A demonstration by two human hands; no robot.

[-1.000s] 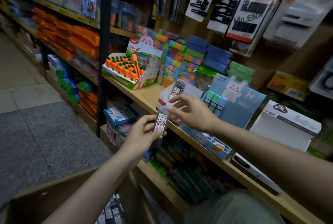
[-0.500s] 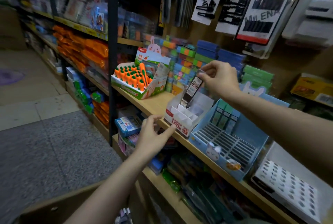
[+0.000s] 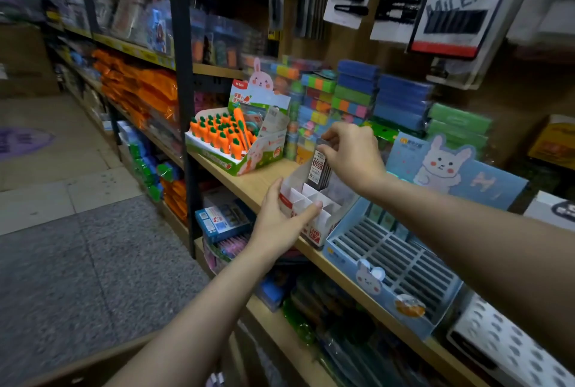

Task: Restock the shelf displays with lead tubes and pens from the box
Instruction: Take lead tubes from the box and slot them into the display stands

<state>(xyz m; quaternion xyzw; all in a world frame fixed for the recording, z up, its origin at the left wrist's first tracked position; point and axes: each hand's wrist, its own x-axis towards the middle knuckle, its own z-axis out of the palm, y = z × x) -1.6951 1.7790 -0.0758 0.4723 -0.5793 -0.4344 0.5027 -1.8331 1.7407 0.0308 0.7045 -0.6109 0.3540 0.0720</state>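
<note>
A white display box (image 3: 314,200) with red lettering and cardboard dividers stands on the wooden shelf (image 3: 249,181). My left hand (image 3: 281,224) holds its front left corner, thumb on the side and fingers along the front rim. My right hand (image 3: 351,153) pinches the top of a dark lead tube (image 3: 319,167) with a white label, lowered upright into a back compartment of the box. The cardboard stock box (image 3: 102,365) shows at the bottom left edge, its contents mostly out of view.
A carrot-pen display (image 3: 236,144) stands left of the white box. A blue bunny display (image 3: 398,259) with slotted rows sits right against it. Stacked colourful packs fill the shelf's back. Hair-pin cards hang above. A lower shelf is packed with goods.
My right hand brought the lead tube down into the white box's back compartment. My left hand, which passed over the tube a second ago, moved forward and now grips the box's front corner.
</note>
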